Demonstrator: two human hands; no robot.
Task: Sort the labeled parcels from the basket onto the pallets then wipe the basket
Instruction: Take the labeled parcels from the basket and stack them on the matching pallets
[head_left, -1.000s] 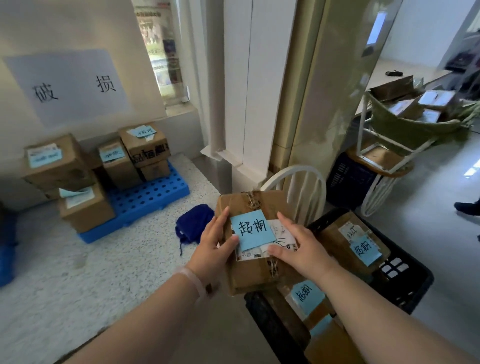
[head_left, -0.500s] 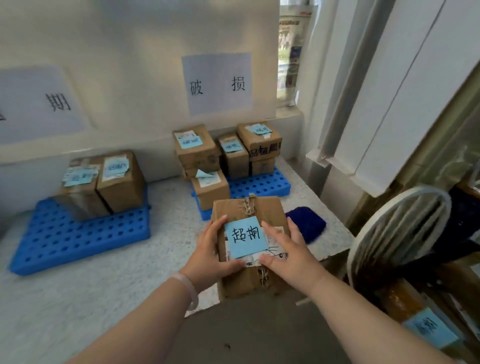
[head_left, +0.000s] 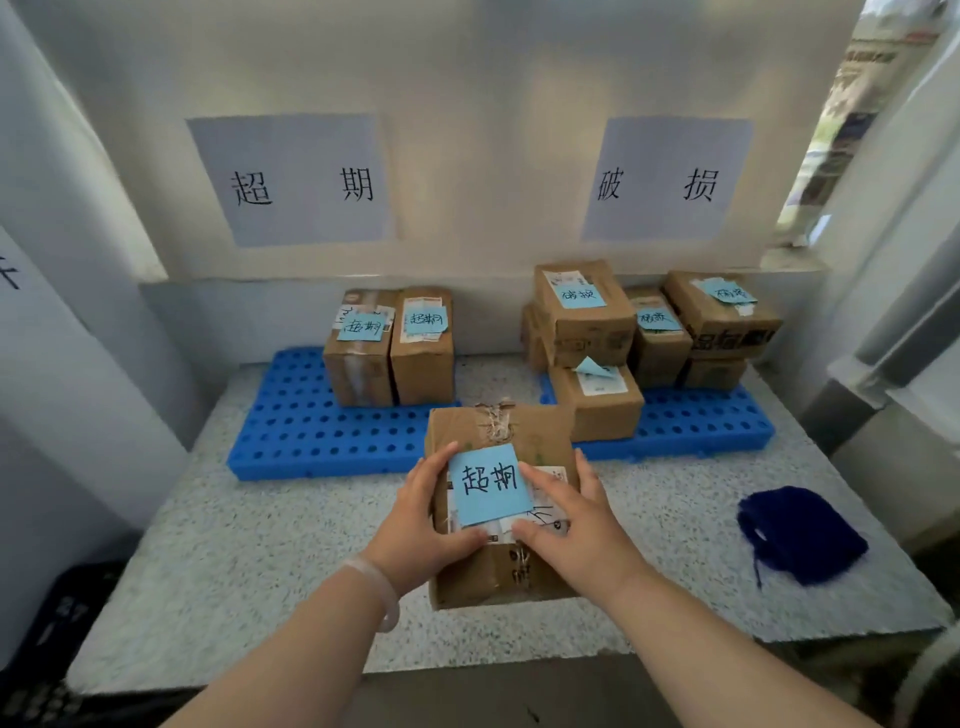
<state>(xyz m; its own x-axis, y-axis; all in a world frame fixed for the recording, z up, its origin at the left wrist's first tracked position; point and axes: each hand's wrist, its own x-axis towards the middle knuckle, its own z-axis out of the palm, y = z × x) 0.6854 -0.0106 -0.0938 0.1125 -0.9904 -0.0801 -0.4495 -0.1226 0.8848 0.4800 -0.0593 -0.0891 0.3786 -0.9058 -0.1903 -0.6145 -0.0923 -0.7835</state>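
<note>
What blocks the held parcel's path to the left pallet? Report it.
Nothing visible. The parcel, in the left hand and right hand, hangs before the left pallet; its front rows lie bare, its two boxes stand behind.

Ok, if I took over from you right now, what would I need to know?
Left hand and right hand both grip a parcel labeled 超期, over the counter.
Done: two parcels stand on the left pallet under the 超期 sign; several more parcels sit on the right pallet under the 破损 sign.
Left: place this one on the left pallet, sort any others, wipe the basket; a blue cloth lies at right.
</note>
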